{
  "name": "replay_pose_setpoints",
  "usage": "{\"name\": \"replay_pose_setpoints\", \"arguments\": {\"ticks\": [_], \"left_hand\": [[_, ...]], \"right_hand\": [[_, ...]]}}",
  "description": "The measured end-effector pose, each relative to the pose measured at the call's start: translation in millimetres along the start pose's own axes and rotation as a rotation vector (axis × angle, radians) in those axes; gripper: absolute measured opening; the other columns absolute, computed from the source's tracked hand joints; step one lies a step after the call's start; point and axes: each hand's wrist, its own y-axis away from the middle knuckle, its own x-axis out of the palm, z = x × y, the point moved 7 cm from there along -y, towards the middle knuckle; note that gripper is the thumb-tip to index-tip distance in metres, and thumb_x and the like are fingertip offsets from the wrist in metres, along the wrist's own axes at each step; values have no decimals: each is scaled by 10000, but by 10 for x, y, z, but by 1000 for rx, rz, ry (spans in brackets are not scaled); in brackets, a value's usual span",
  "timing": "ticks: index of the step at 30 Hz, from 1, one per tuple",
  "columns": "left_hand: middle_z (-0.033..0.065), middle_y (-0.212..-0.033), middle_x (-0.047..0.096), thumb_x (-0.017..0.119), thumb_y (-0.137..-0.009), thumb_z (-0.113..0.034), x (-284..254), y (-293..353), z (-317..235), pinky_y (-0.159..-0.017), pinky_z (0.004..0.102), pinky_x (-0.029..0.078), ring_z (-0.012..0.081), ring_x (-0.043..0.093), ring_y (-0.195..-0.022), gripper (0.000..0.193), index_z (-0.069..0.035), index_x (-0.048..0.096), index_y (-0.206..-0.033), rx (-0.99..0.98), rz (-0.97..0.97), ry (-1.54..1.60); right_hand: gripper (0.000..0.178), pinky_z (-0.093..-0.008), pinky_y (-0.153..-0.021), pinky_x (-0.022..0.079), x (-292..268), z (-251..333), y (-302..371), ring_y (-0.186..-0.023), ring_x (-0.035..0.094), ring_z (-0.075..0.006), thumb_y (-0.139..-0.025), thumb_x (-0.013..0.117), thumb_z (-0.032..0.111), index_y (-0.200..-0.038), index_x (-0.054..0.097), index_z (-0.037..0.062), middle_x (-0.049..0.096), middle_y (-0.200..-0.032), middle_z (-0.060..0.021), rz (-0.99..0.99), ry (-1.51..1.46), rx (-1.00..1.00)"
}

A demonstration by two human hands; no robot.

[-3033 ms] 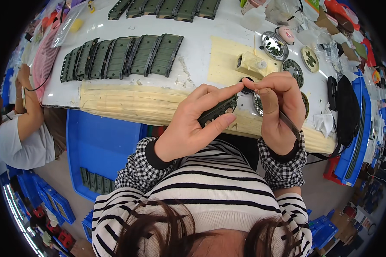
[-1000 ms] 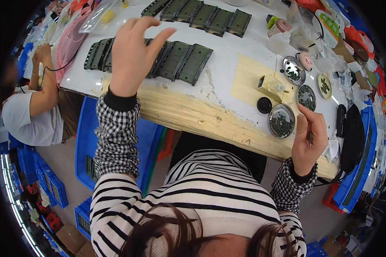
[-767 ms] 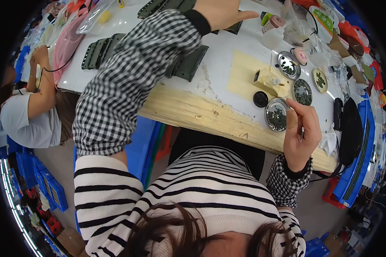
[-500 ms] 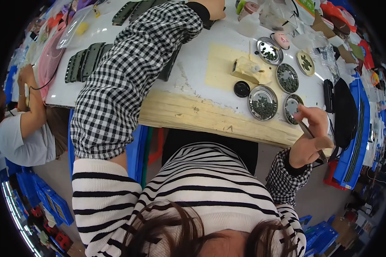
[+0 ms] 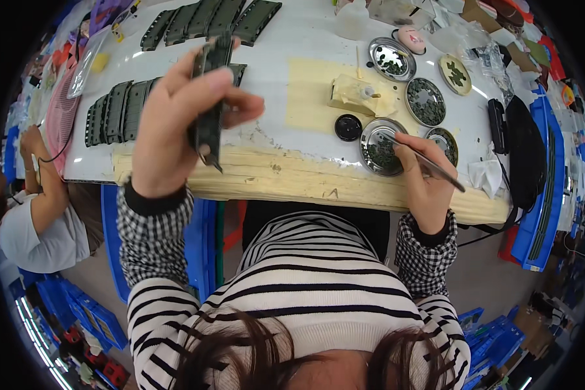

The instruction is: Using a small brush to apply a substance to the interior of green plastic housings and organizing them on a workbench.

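Note:
My left hand (image 5: 175, 123) grips a dark green, curved plastic part (image 5: 209, 110), held up on end above the table's near edge. Between the fingers of my right hand (image 5: 429, 185) is a pair of metal tweezers (image 5: 435, 168), its tip in a round metal dish (image 5: 369, 162) of small dark green pieces. Another such dish (image 5: 426, 122) stands just behind it, and a third (image 5: 454, 148) lies partly hidden by my right hand. To the left of the nearest dish sits a small black round lid (image 5: 348, 127).
Similar green parts lie in rows at the far left (image 5: 208, 16) and left (image 5: 114, 114). A yellowish taped block (image 5: 352, 91) stands mid-table. Behind are another metal dish (image 5: 396, 62), a cream dish (image 5: 455, 75) and plastic bags. A co-worker's arm (image 5: 42, 162) is at the left.
My left hand has come back from the far side of the table with a green part in it. My right hand has moved left, bringing the tweezers down into the nearest dish.

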Motion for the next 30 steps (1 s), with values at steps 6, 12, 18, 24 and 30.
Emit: {"name": "replay_pose_setpoints", "arguments": {"ticks": [6,12,18,24,30], "left_hand": [[200,-1178,579,571,-985,-189,200,433,838,-826,376,588,221,681,-860,503,4,356,-1397,-270,-116,521],[202,-1236,570,460,-1027,-146,402,506,987,-868,365,576,223,665,-979,476,-92,307,-1474,-352,-116,374],[170,-1288,530,428,-1042,-163,513,478,954,-899,373,570,235,644,-1048,328,-54,416,-1351,-270,-26,283],[124,-1205,544,430,-1050,-229,642,443,1114,-886,364,575,223,641,-1045,244,-7,531,-1049,-366,40,407],[104,-988,653,418,-1058,-271,786,437,1102,-800,280,569,155,656,-941,290,-13,539,-1006,-383,204,497]], "right_hand": [[119,-226,-535,402,31,-60,-49,-579,500,-79,-919,644,86,-949,687,-21,626,-707,-48,-100,141,-78],[176,-209,-624,443,54,-72,-48,-696,589,-81,-976,585,113,-999,666,-41,687,-781,-64,-32,225,-53],[135,-221,-588,449,60,-67,-59,-640,575,-99,-920,640,79,-971,682,-38,673,-771,-82,-69,154,-80],[125,-250,-662,477,82,286,61,-739,626,-143,-925,603,30,-990,673,-50,693,-833,-114,-35,-85,-185],[187,-337,-695,498,332,763,87,-718,640,-251,-795,749,90,-951,694,1,695,-829,-91,185,-30,-450]]}}
